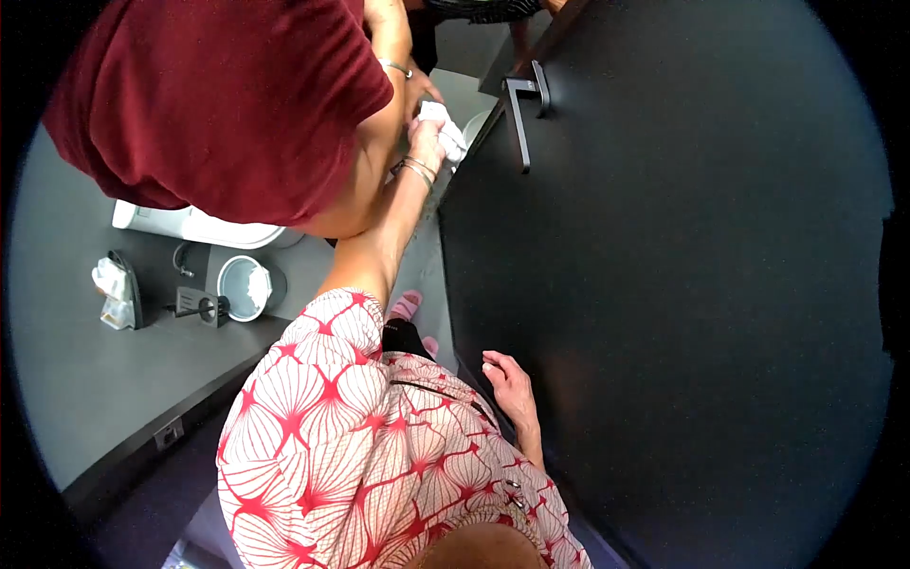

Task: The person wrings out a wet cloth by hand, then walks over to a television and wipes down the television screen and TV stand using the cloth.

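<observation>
My left hand [428, 142] reaches up and forward, closed around a crumpled white cloth or paper [442, 123]. Bracelets circle that wrist. Touching or very near the white piece is a hand [421, 89] of a person in a maroon shirt [227, 104], whose arm crosses close to mine. Low on the right, my right hand [512, 384] is beside the dark door [664, 256], its fingers loosely bent and apart, with nothing visible in it. The door's black lever handle [518, 123] is farther up.
A white toilet [190, 224] is partly hidden below the maroon shirt. On the left are a bin with a white liner [245, 288], a dark holder with white packs [118, 292] and a wall socket [169, 433]. Patterned dark clothing [483, 9] shows at the top.
</observation>
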### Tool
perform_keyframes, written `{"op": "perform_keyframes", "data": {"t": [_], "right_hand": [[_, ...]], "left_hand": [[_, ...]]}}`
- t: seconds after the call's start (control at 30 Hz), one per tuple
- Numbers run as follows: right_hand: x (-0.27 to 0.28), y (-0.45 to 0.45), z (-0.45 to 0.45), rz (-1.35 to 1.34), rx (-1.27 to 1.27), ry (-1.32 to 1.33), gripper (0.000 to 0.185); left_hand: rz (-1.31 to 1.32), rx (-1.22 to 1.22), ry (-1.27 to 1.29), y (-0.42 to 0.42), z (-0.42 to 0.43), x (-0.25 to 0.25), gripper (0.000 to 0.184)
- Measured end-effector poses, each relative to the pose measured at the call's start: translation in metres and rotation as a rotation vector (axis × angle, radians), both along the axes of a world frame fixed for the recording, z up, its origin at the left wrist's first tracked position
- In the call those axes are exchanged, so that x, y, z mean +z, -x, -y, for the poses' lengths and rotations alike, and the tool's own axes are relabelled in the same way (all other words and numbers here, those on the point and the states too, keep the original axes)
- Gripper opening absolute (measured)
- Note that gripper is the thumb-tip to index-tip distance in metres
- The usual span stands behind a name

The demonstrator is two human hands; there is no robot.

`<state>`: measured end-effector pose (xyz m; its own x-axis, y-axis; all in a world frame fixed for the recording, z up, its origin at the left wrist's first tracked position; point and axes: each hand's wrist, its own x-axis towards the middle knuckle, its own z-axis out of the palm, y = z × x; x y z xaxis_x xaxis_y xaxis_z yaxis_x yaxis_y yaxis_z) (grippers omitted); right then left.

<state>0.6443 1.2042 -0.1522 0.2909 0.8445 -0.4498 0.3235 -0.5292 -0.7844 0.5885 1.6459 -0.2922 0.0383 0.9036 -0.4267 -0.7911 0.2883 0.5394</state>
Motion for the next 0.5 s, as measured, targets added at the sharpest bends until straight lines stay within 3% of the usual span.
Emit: {"op": "perform_keyframes", "data": {"t": [0.07,0.2,0.27,0.3,0.37,0.4,0.43,0.47,0.5], "right_hand": [[0.004,0.002,0.002,0.038,0.032,-0.011,0.027],[0.001,0.003,0.008,0.062,0.016,-0.019,0.027],[-0.001,0.004,0.013,0.067,0.023,-0.019,0.026],[-0.003,0.006,0.019,0.080,0.028,-0.047,0.027],[-0.008,0.005,0.021,0.126,0.070,-0.060,0.027],[-0.008,0.007,0.023,0.124,0.055,-0.063,0.027],[-0.008,0.008,0.022,0.122,0.054,-0.054,0.026],[-0.007,0.008,0.022,0.101,0.054,-0.062,0.027],[-0.002,0.008,0.018,0.102,0.063,-0.034,0.027]], "left_hand": [[0.066,-0.060,-0.027,0.006,-0.002,-0.002,0.018],[0.019,0.139,-0.188,0.005,-0.001,0.001,0.018],[-0.089,0.180,-0.003,0.005,0.012,0.036,0.018],[-0.189,-0.037,-0.016,0.018,0.025,0.051,0.018],[-0.086,0.073,-0.042,0.010,0.031,0.073,0.019],[-0.132,0.075,-0.150,0.007,0.028,0.058,0.021],[-0.053,0.106,-0.096,0.002,0.026,0.057,0.023],[0.000,0.128,-0.286,-0.007,-0.002,-0.003,0.026],[0.043,0.097,-0.258,-0.009,-0.001,0.008,0.033]]}}
